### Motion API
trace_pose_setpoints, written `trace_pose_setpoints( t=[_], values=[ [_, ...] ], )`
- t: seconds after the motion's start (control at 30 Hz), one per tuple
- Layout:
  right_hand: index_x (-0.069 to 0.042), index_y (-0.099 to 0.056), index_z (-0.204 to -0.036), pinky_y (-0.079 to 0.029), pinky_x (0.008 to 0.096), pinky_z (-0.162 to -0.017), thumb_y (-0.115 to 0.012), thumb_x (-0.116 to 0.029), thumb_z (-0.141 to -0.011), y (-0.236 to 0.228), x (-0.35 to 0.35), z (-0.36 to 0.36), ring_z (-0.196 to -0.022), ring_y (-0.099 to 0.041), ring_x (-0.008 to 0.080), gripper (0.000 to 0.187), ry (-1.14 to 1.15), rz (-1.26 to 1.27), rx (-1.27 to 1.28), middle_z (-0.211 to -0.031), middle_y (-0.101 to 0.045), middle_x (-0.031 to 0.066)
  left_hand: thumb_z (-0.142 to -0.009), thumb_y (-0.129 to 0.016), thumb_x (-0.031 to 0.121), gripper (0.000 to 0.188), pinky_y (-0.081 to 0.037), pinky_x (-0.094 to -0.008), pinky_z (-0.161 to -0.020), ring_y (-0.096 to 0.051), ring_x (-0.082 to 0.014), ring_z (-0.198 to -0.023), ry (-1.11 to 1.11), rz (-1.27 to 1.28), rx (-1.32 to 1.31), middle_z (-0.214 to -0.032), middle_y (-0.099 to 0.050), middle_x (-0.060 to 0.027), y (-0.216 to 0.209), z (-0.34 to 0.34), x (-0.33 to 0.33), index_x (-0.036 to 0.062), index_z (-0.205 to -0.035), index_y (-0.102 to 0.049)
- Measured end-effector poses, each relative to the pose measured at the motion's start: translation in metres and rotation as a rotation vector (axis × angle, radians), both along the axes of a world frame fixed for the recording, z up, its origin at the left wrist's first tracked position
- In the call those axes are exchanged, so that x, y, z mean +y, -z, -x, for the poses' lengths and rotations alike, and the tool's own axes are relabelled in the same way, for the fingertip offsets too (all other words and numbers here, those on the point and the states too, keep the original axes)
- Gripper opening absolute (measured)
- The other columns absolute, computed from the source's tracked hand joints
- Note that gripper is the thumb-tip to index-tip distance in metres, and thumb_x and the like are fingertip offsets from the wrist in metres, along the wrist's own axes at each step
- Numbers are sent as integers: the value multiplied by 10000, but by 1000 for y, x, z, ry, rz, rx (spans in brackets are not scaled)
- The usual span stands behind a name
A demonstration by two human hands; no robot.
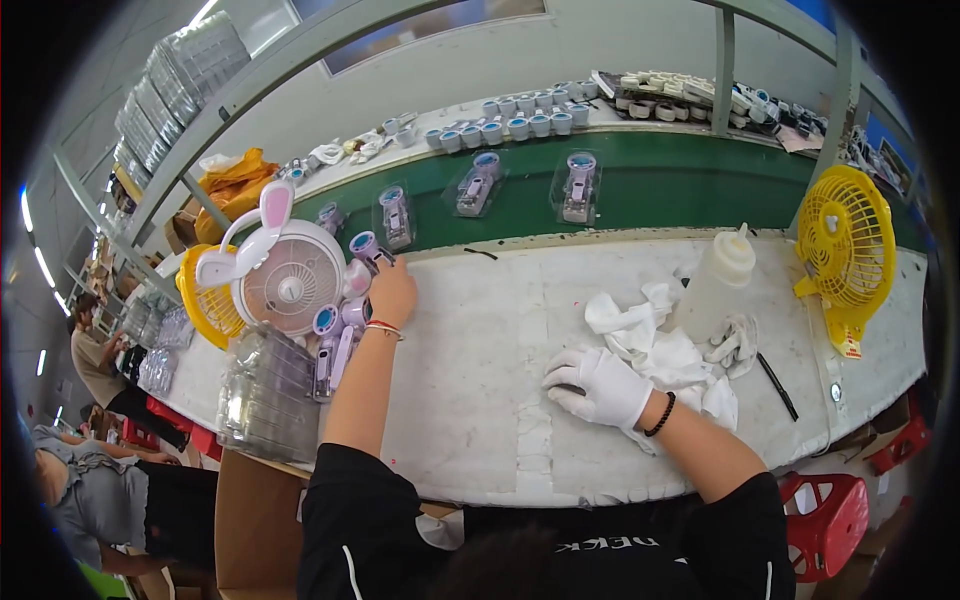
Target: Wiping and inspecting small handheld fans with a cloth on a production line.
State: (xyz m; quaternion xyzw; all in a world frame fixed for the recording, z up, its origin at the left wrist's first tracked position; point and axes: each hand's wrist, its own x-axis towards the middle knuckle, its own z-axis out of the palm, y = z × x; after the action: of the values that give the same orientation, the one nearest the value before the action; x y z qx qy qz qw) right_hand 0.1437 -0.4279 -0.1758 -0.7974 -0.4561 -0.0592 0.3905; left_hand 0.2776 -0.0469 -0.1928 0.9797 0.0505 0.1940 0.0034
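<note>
Lilac mini handheld fan [362,243], with a round blue face, is at the left part of the white tabletop [470,400], by the far edge where the green conveyor belt [660,165] runs. The bare left hand [393,292] is bent in and seems closed on its handle, though the undersides of the fingers are hidden. The right hand [600,385], in a white glove, rests palm down right of the tabletop's middle, fingers loosely curled; I cannot tell whether it has hold of anything. A sound grip here should stay on the handle, off the blue face, and any lift would best go straight up: the white rabbit-eared fan [290,285] stands just beside, and other lilac fans [327,320] crowd the space toward the near left corner. The forearm should also stay off the stack of clear plastic trays [265,395] at that corner. On the belt, 3 packed fans [578,185] lie in clear trays, spaced apart, so care is wise against nudging the nearest 1.
</note>
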Motion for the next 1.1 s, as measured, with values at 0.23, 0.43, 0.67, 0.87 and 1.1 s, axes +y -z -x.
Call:
trace_pose_setpoints(
  t=[0.23,0.43,0.67,0.87,1.1],
  values=[
    [-84,-692,-879,-512,393,-746,-649,-176,-817,4,-8,1,-859,-624,294,118,37,37,53,-955,-658,73,-829,-686,397,592,-512,-513,-830,-610,-500,-907,-146,155,-55,-1190,-476,-315,-4,-19,-20,2,-1180,-419],
    [-90,-694,-875,-510,396,-762,-646,-184,-818,3,2,4,-857,-621,302,119,1,20,-57,-951,-658,76,-819,-581,362,703,-444,-495,-970,-578,-477,-1086,-385,594,-98,-1128,-579,-350,5,-50,28,-50,-1300,-275],
    [-82,-690,-867,-508,407,-757,-642,-177,-811,8,-14,1,-854,-619,306,120,35,9,-25,-928,-660,87,-891,-528,311,479,-408,-262,-499,-571,-162,-651,142,1499,143,-914,-637,-190,-64,55,-21,50,-1266,-385],
    [-78,-684,-868,-506,403,-745,-651,-161,-805,6,-4,-2,-853,-617,303,109,2,8,-7,-937,-652,82,-909,-474,247,495,-420,-260,-659,-579,-174,-828,200,1814,328,-1106,-647,-167,-48,194,-70,72,-1357,-355],
    [-48,-671,-894,-504,382,-755,-659,-128,-806,4,-3,-1,-871,-617,304,119,-5,19,2,-970,-647,92,-915,-535,149,524,-455,-304,-759,-561,-182,-965,259,1064,343,-1213,-553,-153,-33,233,-91,88,-1396,-338]
  ],
)
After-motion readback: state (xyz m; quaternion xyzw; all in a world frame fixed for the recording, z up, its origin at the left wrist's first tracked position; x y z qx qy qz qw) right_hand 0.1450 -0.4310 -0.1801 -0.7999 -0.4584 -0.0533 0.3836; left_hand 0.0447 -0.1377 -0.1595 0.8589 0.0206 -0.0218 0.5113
